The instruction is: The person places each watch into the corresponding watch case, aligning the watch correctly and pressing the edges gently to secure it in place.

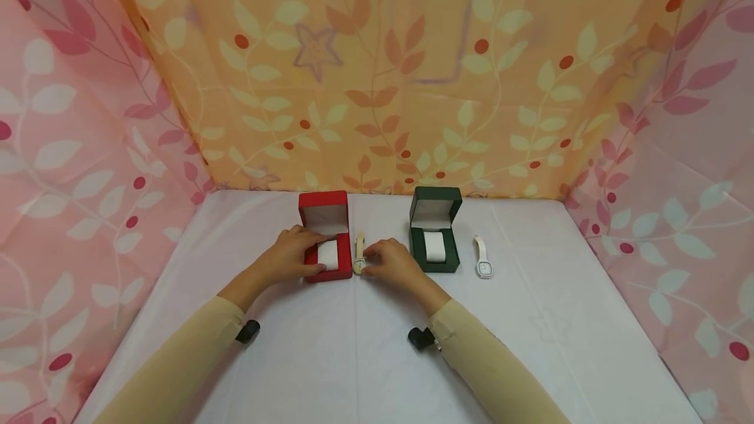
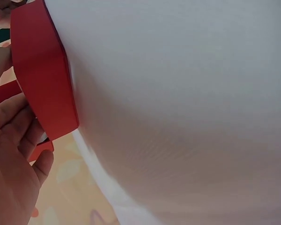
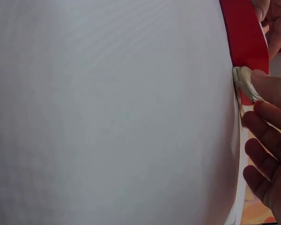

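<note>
A red watch box (image 1: pixel 337 275) stands with its lid up, a white cushion (image 1: pixel 328 256) inside. My left hand (image 1: pixel 288 255) reaches over the box's left side and grips it, thumb near the front rim and fingers toward the hinge, beside the cushion. In the left wrist view the red wall (image 2: pixel 44 75) hides part of those fingers. Just right of the box lies a wristwatch (image 1: pixel 359 267) with a pale strap, stretched away from me. My right hand (image 1: pixel 396 263) pinches its case between thumb and index finger; the other fingers (image 3: pixel 257 152) are spread loosely.
An open green watch box (image 1: pixel 436 268) with a white cushion stands to the right of my right hand. Farther right lies a white-strapped watch (image 1: pixel 484 268) with a squarish case. A white cloth (image 1: pixel 353 358) covers the table; patterned fabric walls (image 1: pixel 377 70) enclose it.
</note>
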Demonstrator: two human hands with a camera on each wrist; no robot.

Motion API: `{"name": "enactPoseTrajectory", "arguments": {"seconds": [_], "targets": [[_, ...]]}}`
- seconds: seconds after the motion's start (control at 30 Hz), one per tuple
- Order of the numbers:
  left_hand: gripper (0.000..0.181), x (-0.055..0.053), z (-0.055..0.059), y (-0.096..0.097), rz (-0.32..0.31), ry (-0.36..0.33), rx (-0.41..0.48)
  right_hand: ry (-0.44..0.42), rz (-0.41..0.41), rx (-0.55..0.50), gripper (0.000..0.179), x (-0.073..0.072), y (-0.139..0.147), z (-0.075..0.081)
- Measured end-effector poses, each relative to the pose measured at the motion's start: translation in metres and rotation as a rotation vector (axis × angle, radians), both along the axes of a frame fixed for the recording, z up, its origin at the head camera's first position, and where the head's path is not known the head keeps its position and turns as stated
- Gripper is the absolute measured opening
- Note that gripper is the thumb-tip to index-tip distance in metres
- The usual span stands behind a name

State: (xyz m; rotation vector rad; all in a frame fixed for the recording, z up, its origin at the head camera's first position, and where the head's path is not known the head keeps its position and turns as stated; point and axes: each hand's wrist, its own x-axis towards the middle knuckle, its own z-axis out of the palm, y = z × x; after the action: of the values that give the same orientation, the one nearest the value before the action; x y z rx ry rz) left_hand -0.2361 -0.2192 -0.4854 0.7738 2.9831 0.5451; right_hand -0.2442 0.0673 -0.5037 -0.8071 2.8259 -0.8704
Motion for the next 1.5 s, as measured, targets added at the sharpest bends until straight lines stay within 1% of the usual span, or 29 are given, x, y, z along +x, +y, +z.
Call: {"name": "enactPoseTrajectory", "arguments": {"seconds": [0.17,0.27,0.43,0.57,0.67,0.8,1.07,1.3,1.5], "targets": [[0.067,-0.0011,0.0002,-0.0011,0.003,-0.006,-0.024,-0.053,-0.006,-0.033,0.034,0.0019,-0.0034,0.0003],[0.068,-0.0016,0.001,-0.001,0.002,-0.02,-0.026,-0.062,-0.005,-0.045,0.032,0.002,-0.0041,0.0],[0.068,-0.0023,0.0023,0.0002,-0.006,-0.018,-0.013,-0.091,-0.01,-0.079,0.03,0.0015,-0.0044,-0.001],[0.068,-0.0027,0.0015,0.0012,-0.011,-0.012,0.003,-0.131,-0.026,-0.111,0.029,0.0012,-0.0051,-0.0026],[0.067,-0.0026,0.0008,0.002,-0.009,-0.007,0.019,-0.143,-0.032,-0.136,0.027,0.0011,-0.0058,-0.0034],[0.066,-0.0016,0.0017,0.0032,-0.001,0.01,0.032,-0.145,-0.039,-0.16,0.024,0.0005,-0.0064,-0.0048],[0.066,0.001,0.0037,0.0068,0.006,0.051,0.017,-0.163,-0.057,-0.225,0.023,0.0007,-0.0034,-0.0069],[0.068,0.0033,0.0028,0.008,0.008,0.108,0.024,-0.182,-0.056,-0.292,0.024,0.0027,-0.0011,-0.0032],[0.07,0.0068,0.0021,0.0081,-0.002,0.169,0.054,-0.174,-0.066,-0.3,0.024,0.0034,0.0028,-0.0012]]}}
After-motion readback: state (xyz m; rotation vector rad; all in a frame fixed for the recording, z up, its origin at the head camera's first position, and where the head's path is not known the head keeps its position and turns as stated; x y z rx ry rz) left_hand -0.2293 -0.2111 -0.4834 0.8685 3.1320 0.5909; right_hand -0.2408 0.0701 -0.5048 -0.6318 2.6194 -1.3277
